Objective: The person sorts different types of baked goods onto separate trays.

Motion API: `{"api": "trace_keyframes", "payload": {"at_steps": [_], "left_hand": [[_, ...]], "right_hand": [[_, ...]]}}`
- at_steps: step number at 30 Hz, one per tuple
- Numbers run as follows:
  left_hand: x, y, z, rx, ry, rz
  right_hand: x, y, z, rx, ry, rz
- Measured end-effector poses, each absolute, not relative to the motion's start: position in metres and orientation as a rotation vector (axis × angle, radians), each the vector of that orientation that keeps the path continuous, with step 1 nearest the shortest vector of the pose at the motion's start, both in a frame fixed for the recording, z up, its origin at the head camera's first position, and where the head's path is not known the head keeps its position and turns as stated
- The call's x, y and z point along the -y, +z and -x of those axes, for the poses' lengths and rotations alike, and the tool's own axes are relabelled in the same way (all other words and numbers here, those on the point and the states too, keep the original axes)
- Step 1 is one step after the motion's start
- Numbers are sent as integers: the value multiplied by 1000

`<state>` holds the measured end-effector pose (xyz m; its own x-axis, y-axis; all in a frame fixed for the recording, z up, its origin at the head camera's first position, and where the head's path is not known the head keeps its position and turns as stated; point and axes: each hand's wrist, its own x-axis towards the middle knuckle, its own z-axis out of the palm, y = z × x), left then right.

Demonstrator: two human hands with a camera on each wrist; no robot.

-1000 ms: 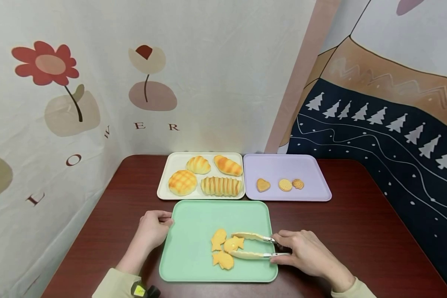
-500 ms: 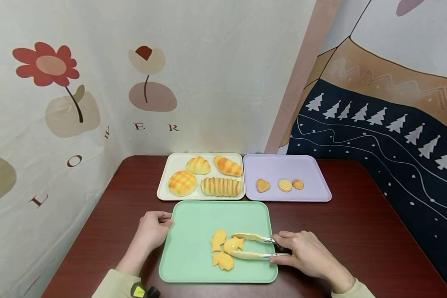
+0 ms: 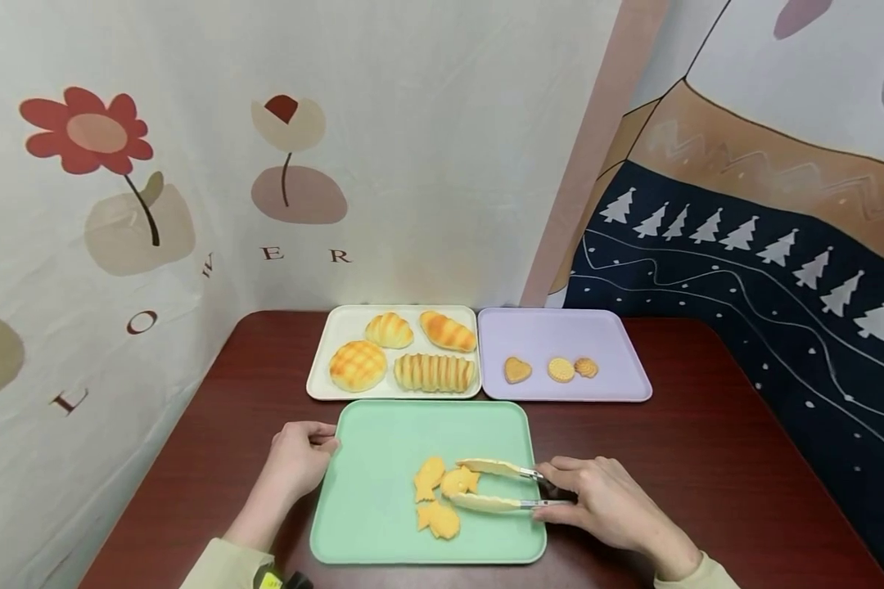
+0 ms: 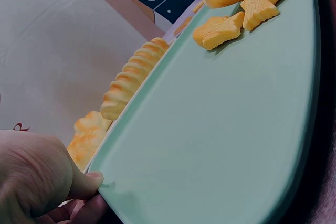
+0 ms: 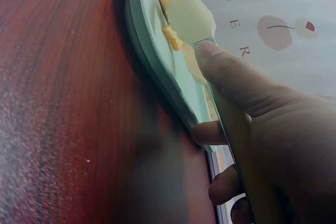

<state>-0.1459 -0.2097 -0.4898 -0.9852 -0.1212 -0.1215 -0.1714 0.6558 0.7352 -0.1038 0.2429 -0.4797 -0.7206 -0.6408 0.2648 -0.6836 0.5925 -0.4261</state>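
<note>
My left hand (image 3: 302,458) pinches the left rim of the pale green tray (image 3: 368,523), its thumb on top of the rim in the left wrist view. With my right hand (image 3: 600,501) I hold cream-tipped tongs (image 3: 489,504) over the tray's right side, their arms spread apart. Between the tong tips lies a fish-shaped cookie (image 3: 455,481), partly covered by the lower tip. A second fish-shaped cookie (image 3: 429,474) sits just left of it, and a third fish cookie (image 3: 440,521) rests below it.
Behind the green tray, a cream tray (image 3: 320,384) carries several breads, among them a round bun (image 3: 358,366) and a ridged loaf (image 3: 435,373). Beside it, a lilac tray (image 3: 560,331) bears a heart-shaped cookie (image 3: 517,370) and two others. A fabric backdrop (image 3: 427,164) stands behind the table.
The tongs and the middle fish cookie have shifted very slightly toward the tray's far side. My left hand keeps its place on the rim. The head view has tilted a little.
</note>
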Motion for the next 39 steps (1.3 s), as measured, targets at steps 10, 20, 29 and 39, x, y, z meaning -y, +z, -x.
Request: {"api": "trace_keyframes", "payload": {"at_steps": [10,20,29,39], "left_hand": [[210,-494,141,-2798,1248,252],[210,-492,143,-2810,1233,246],[210,-491,144,-2819,1237,234],[210,-491,147,-2825,1246,223]], "right_hand": [[-249,-474,105,2866,825,-1021],[-259,-462,117,2869,829,-929],[-273,-455,132,2864,777,-851],[-283,-453,145,2881,673,-729]]}}
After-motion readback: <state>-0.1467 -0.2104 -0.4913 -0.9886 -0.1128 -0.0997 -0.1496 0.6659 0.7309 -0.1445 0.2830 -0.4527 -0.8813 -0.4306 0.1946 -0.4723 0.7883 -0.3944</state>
